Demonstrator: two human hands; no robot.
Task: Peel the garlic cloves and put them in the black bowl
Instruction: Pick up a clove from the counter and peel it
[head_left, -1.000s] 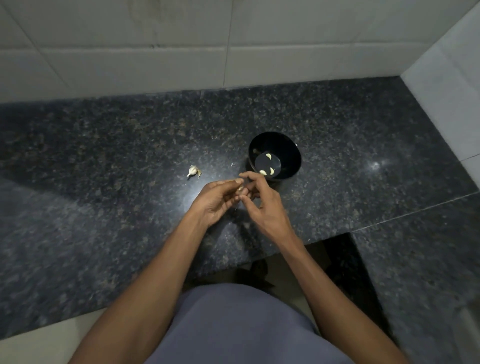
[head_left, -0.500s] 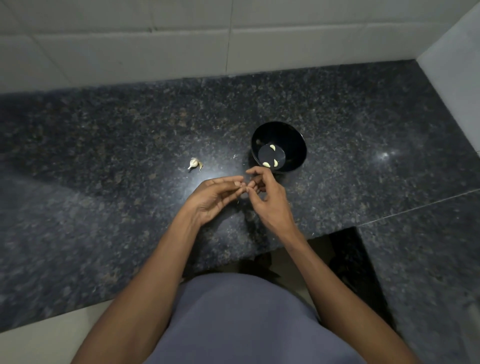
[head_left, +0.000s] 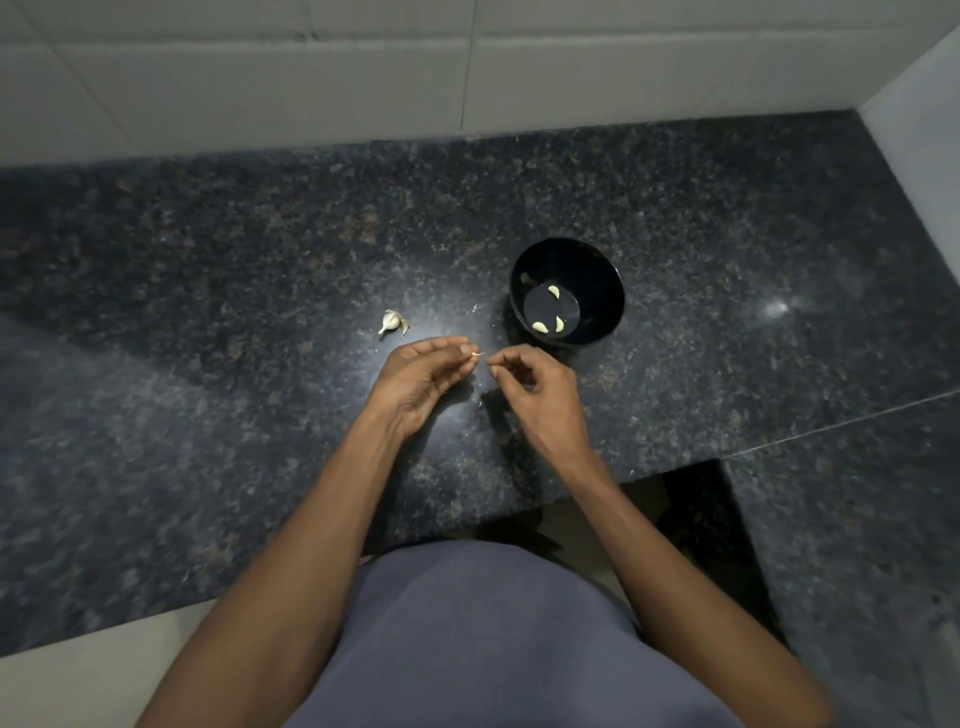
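Note:
A black bowl (head_left: 597, 260) stands on the dark granite counter with three peeled garlic cloves (head_left: 540, 327) lying in its bottom. Just in front of it and to the left, my left hand (head_left: 421, 379) pinches a small garlic clove (head_left: 475, 355) at its fingertips; most of the clove is hidden by the fingers. My right hand (head_left: 540, 389) is close beside it, thumb and forefinger pinched at a thin strip of skin by the clove's tip. A small unpeeled piece of garlic (head_left: 390, 322) lies on the counter left of the bowl.
The granite counter (head_left: 208, 364) runs to a tiled wall (head_left: 311, 78) at the back and another wall at the right. A seam and a cut-out corner in the counter's front edge lie at my right. Tiny skin flecks lie near the bowl.
My hands have drawn slightly apart, the right one pulling away from the clove in my left. The view has shifted, so the bowl sits a little higher and further right.

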